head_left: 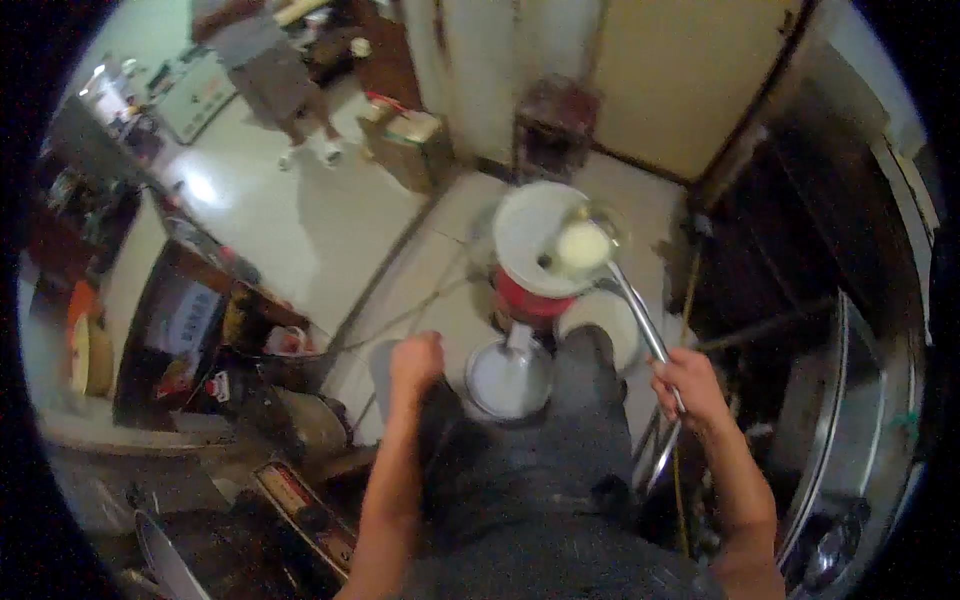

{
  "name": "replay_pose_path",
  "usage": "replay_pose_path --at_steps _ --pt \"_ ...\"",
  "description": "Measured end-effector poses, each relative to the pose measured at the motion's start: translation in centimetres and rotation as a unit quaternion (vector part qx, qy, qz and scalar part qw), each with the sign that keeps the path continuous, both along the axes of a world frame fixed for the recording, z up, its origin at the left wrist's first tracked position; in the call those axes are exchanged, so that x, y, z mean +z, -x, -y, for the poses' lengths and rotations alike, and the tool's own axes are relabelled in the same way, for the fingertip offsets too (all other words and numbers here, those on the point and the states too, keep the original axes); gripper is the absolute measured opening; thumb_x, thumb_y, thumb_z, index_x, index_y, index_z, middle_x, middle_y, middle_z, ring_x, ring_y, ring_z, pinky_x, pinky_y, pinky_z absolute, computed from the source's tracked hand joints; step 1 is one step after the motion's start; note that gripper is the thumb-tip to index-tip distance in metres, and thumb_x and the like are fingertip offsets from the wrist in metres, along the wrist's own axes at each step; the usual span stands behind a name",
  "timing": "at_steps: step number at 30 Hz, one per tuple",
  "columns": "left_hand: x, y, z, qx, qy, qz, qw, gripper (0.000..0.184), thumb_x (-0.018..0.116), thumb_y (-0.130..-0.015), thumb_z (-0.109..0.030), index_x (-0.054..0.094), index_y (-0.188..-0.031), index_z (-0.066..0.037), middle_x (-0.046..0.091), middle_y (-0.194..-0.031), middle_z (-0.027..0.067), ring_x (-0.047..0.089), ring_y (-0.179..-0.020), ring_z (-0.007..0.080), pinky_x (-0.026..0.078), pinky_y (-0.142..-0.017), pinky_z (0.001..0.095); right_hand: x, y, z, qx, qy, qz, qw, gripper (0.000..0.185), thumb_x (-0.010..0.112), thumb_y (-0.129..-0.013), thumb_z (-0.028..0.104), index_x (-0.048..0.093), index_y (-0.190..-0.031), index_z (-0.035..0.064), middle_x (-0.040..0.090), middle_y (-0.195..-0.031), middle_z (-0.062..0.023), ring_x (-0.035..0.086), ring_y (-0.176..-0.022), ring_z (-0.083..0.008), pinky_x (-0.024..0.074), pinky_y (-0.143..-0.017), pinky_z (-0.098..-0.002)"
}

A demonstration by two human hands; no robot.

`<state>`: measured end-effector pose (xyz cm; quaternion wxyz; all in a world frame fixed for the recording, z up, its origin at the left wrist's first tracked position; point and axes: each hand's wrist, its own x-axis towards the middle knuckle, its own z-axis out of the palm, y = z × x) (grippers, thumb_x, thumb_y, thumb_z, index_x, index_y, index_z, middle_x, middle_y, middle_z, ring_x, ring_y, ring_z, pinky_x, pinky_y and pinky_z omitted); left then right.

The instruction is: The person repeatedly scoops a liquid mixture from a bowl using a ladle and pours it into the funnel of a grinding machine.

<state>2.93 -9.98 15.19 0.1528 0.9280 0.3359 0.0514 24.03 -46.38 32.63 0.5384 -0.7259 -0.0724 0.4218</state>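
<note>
My right hand is wrapped round the metal handle of a ladle. The ladle's round end, with something pale yellow in it, is over the right side of a large white basin. Under the basin is a red container. My left hand is closed near my left knee, and whether anything is in it cannot be made out. Between my knees a round pot with whitish contents sits low down. Another pale round vessel is partly hidden behind my right knee.
A person stands at the upper left, beyond a floor edge. A cardboard box and a dark reddish stool-like object are ahead. Dark shelving stands at the right. A long narrow box lies at the lower left.
</note>
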Motion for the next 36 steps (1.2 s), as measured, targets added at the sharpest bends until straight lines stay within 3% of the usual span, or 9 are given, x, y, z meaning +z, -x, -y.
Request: replay_pose_path --at_steps 4,10,16,23,31,36 --pt "-0.6 -0.4 0.1 -0.012 -0.057 0.014 0.998 0.022 0.049 -0.086 -0.017 0.068 -0.091 -0.007 0.067 -0.087 0.0197 0.065 -0.081 0.0383 0.051 -0.073 0.0484 0.5 -0.3 -0.4 -0.026 -0.008 -0.03 0.999 0.026 0.054 -0.091 0.012 0.056 -0.109 -0.0069 0.051 -0.059 -0.0048 0.045 -0.039 -0.0105 0.0364 -0.034 -0.0257" --pt "-0.5 -0.7 -1.0 0.003 -0.031 0.023 0.999 0.024 0.048 -0.087 -0.015 0.07 -0.092 -0.006 0.068 -0.089 0.0193 0.065 -0.082 0.0385 0.051 -0.073 0.0481 0.5 -0.6 -1.9 -0.016 -0.006 -0.021 1.0 0.024 0.058 -0.093 0.016 0.058 -0.107 -0.0036 0.055 -0.064 -0.0022 0.049 -0.041 -0.0087 0.0397 -0.034 -0.0253" --pt "-0.5 -0.1 -0.6 0.011 -0.021 0.058 0.998 0.023 0.05 -0.086 -0.016 0.07 -0.092 -0.007 0.068 -0.089 0.0187 0.065 -0.082 0.0379 0.051 -0.074 0.0479 1.3 0.5 -2.0 -0.024 0.027 -0.013 0.999 0.025 0.055 -0.09 0.012 0.057 -0.109 -0.0048 0.054 -0.064 -0.0038 0.045 -0.04 -0.008 0.0362 -0.035 -0.0228" --pt "-0.9 -0.4 -0.9 0.008 -0.021 0.009 1.0 0.022 0.051 -0.086 -0.017 0.07 -0.092 -0.007 0.069 -0.09 0.0181 0.066 -0.083 0.0366 0.052 -0.075 0.0474 0.7 0.2 -1.8 -0.02 0.06 0.017 0.998 0.022 0.055 -0.092 0.012 0.059 -0.11 0.0001 0.055 -0.064 -0.0034 0.048 -0.04 -0.0085 0.039 -0.033 -0.0252" --pt "-0.7 -0.6 -0.6 -0.016 -0.047 0.07 0.996 0.017 0.053 -0.084 -0.014 0.068 -0.086 -0.006 0.067 -0.083 0.0181 0.065 -0.077 0.0375 0.051 -0.069 0.0482 0.4 -0.1 -1.3 -0.011 0.049 0.027 0.998 0.022 0.056 -0.092 0.013 0.06 -0.111 0.0006 0.055 -0.065 -0.003 0.048 -0.039 -0.0083 0.0392 -0.033 -0.0252" --pt "-0.7 -1.0 -0.2 -0.012 -0.061 0.085 0.994 0.015 0.053 -0.084 -0.014 0.065 -0.081 -0.007 0.065 -0.079 0.0192 0.064 -0.076 0.0388 0.05 -0.067 0.0492 0.2 -0.3 -0.7 -0.003 0.062 0.052 0.997 0.013 0.059 -0.091 0.012 0.059 -0.099 0.0019 0.056 -0.063 -0.0024 0.05 -0.04 -0.0089 0.0393 -0.033 -0.0259"
